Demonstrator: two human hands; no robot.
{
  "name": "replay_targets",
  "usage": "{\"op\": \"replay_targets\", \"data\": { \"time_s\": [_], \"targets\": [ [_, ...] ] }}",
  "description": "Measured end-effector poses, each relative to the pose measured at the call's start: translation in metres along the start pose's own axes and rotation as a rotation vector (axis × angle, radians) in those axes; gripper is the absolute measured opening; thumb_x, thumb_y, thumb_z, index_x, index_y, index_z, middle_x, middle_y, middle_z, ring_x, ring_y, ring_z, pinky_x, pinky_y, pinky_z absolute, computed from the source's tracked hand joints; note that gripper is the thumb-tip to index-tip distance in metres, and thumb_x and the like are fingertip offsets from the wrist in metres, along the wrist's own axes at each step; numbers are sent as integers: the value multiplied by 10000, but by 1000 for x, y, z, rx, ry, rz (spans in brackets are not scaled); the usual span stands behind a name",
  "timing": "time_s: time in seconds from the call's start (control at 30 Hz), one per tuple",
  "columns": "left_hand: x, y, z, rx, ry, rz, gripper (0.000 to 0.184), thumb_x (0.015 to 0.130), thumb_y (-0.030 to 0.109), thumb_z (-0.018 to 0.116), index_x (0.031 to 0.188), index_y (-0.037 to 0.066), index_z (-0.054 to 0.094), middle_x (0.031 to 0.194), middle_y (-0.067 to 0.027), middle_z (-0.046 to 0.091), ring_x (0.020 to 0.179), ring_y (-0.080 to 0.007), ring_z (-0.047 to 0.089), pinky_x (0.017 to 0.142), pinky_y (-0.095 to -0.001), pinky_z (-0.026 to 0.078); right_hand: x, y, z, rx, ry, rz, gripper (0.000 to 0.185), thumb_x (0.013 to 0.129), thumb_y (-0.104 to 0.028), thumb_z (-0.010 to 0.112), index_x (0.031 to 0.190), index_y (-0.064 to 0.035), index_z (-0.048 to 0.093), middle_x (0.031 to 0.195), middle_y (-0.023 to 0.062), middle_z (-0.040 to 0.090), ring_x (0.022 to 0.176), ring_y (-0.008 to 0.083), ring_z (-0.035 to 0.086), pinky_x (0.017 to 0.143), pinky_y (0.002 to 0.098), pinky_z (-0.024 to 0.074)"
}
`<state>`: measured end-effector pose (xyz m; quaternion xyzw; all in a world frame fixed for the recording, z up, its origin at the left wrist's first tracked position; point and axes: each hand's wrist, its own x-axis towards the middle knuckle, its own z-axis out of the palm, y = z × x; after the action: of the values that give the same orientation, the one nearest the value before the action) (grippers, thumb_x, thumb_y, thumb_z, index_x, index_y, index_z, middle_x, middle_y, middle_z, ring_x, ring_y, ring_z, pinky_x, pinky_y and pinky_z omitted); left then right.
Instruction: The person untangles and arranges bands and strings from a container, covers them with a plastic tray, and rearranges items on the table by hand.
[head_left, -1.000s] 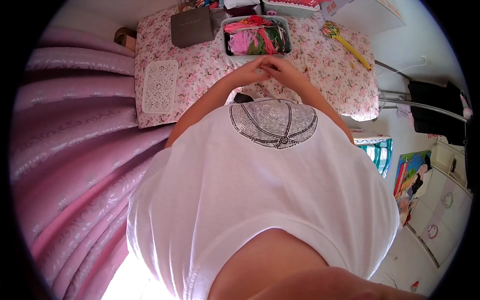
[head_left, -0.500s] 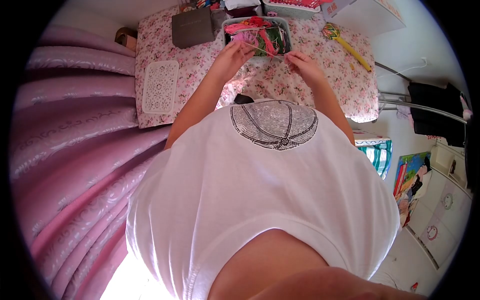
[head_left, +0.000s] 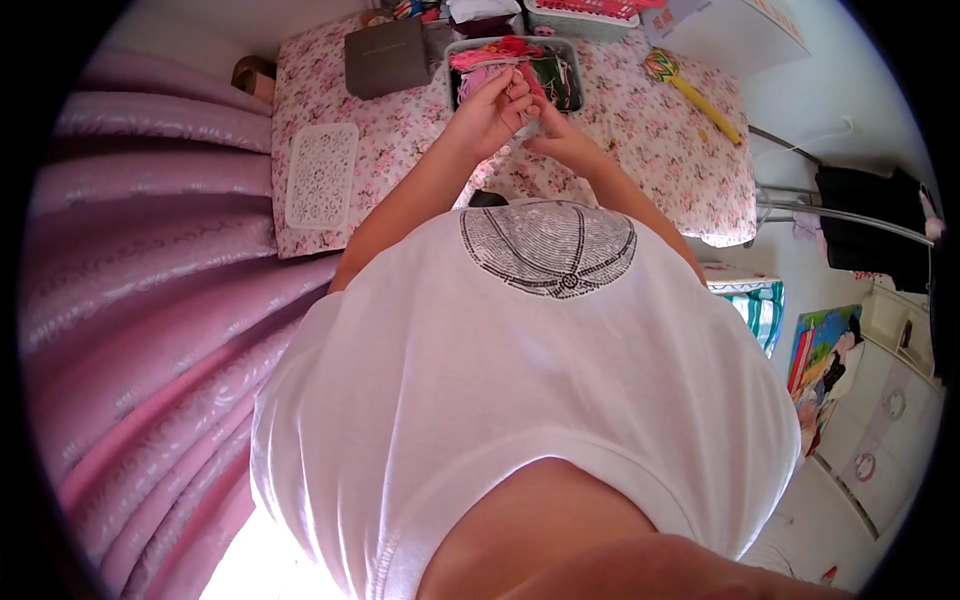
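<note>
At the top middle, the left hand (head_left: 488, 116) is curled and the right hand (head_left: 564, 143) is half bent; I can't tell what they hold. Bright yarn (head_left: 511, 48) sits in the basket (head_left: 579, 80) just above.

Head-worn view, facing down, toward hands (head_left: 490, 115)

Pink, red, green cords (head_left: 526, 52) — heaped inside a grey basket (head_left: 577, 74).
</note>
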<state>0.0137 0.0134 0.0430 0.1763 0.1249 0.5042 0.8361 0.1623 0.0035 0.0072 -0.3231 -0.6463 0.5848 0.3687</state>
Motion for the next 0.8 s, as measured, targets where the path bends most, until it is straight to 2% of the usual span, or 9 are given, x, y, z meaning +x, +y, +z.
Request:
{"op": "replay_targets", "data": {
  "time_s": [0.07,0.17,0.3,0.43,0.53,0.63,0.67,0.77,0.8],
  "targets": [
    [-1,-2,3,0,53,34,144,858,200,399,786,83,442,653,19,394,541,-85,362,581,-259,383,-1,-12,9,206,-95,150,345,779,-201,523,1063,-27,434,823,16,509,712,82,460,643,216,386],
    [-3,9,-5,-16,51,40,145,856,198,404,765,87,427,640,19,380,506,-74,317,484,-210,320,-2,0,-12,-48,-147,221,220,816,-217,477,929,-34,524,765,-19,511,682,63,441,615,202,368],
    [-12,28,-29,79,194,95,143,858,188,388,754,90,404,629,23,344,461,-63,244,427,-182,231,-11,3,-34,36,-10,232,227,830,-246,452,804,-46,556,694,-40,491,637,53,414,578,181,342],
    [-20,20,-47,1095,225,116,179,845,195,419,787,37,483,616,7,435,496,-49,340,453,-190,286,-16,0,-59,76,40,346,219,832,-241,448,802,-50,550,681,-36,490,627,55,412,582,178,337],
    [-19,5,-57,1516,-82,-74,237,806,218,473,855,-1,550,730,-40,559,592,-92,479,530,-227,392,-14,-5,-58,94,85,371,213,829,-233,450,795,-50,553,682,-31,500,641,59,423,596,182,341],
    [-16,-17,-62,1408,73,27,265,815,227,458,882,-12,551,766,-50,587,645,-117,524,592,-243,415,-10,-13,-43,25,100,270,188,826,-201,453,777,-48,549,677,-36,483,631,56,409,595,188,340],
    [-10,-16,-64,1232,216,-203,286,827,234,431,929,-17,522,880,-86,576,775,-165,547,697,-274,430,-8,-14,-38,-6,102,223,177,824,-187,454,769,-46,546,674,-39,472,622,54,399,591,190,338],
    [-5,-14,-56,268,320,-116,311,844,239,390,1001,-18,467,1018,-132,523,907,-220,517,803,-325,413,-8,-13,-30,-154,11,170,214,823,-201,449,776,-18,550,726,-2,516,700,76,449,627,205,359],
    [-5,-11,-52,177,291,-74,315,848,241,380,1015,-16,450,1047,-141,500,927,-233,504,826,-342,401,-9,-11,-27,-151,-31,162,213,821,-198,450,780,-15,550,735,2,518,705,79,450,631,208,361]
  ]
}}
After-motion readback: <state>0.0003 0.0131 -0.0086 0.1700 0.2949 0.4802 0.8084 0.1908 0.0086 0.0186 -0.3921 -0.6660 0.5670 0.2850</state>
